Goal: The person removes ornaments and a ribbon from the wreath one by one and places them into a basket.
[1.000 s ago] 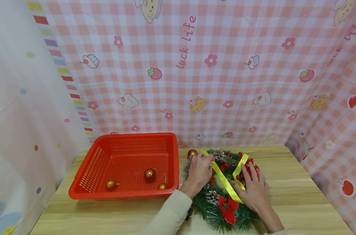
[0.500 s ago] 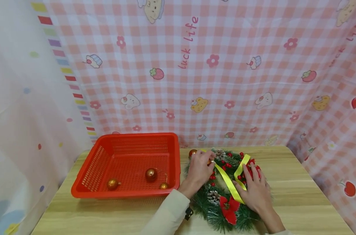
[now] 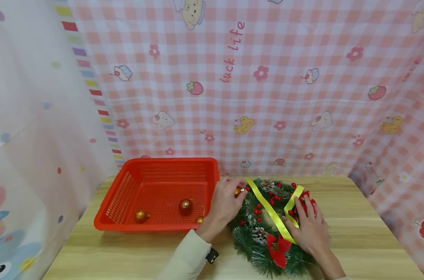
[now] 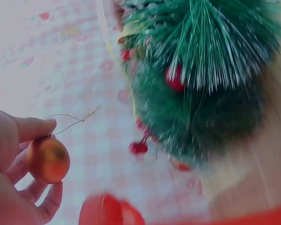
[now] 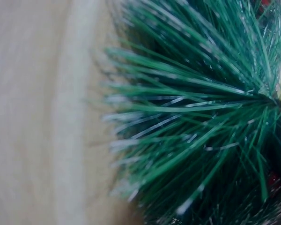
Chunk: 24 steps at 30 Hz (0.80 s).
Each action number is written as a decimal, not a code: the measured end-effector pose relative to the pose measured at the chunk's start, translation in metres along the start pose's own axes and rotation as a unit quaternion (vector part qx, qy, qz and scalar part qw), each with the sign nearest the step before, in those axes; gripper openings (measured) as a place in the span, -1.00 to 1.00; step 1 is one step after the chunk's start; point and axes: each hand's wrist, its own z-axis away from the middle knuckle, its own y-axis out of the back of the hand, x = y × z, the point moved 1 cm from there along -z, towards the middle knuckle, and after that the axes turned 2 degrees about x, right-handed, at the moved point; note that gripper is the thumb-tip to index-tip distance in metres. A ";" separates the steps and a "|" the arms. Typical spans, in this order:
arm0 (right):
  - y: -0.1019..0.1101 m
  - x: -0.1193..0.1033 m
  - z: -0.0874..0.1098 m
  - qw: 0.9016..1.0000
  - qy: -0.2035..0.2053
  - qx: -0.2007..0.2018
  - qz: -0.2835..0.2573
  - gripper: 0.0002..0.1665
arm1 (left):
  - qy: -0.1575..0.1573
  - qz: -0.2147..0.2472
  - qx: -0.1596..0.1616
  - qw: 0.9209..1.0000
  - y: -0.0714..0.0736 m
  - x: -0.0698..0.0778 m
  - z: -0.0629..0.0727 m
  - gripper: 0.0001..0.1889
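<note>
My left hand (image 3: 225, 202) pinches a shiny orange-gold Christmas ball (image 4: 48, 159) by its top, just off the left side of the wreath. A thin gold hanging loop (image 4: 72, 123) sticks out from the ball past my fingertips. The green wreath (image 3: 245, 237) lies on the table with frosted needles, red berries, pine cones and a red poinsettia (image 3: 278, 249). A yellow ribbon (image 3: 267, 208) crosses it. My right hand (image 3: 309, 231) rests on the wreath's right side with fingers spread, partly covering a red flower. In the right wrist view, only wreath needles (image 5: 192, 122) and tabletop show clearly.
A red plastic basket (image 3: 156, 229) stands left of the wreath, close to my left forearm. Inside are a large shiny ball (image 3: 185, 206), a glittery gold ball (image 3: 140, 216) and a small gold ball (image 3: 199, 219). A checked curtain (image 3: 253, 97) hangs behind the table.
My left hand has moved left with the Christmas ball, from over the wreath toward the basket. A ball at the wreath's back left is now hidden. My right hand stays on the wreath.
</note>
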 end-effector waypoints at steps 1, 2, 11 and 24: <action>0.000 0.000 0.000 1.000 0.000 -0.002 0.001 0.05 | 0.001 -0.002 0.005 1.000 0.005 -0.002 0.001 -0.83; 0.000 0.000 -0.001 1.000 0.000 -0.003 0.001 0.06 | 0.001 -0.001 0.011 1.000 0.010 -0.004 0.001 -0.82; 0.001 0.000 -0.001 1.000 -0.002 -0.005 -0.002 0.05 | 0.032 -0.028 0.047 0.998 0.053 -0.029 0.014 -0.81; 0.000 0.000 -0.002 1.000 -0.001 -0.005 -0.003 0.05 | 0.092 -0.070 0.068 0.991 0.092 -0.075 0.048 -0.77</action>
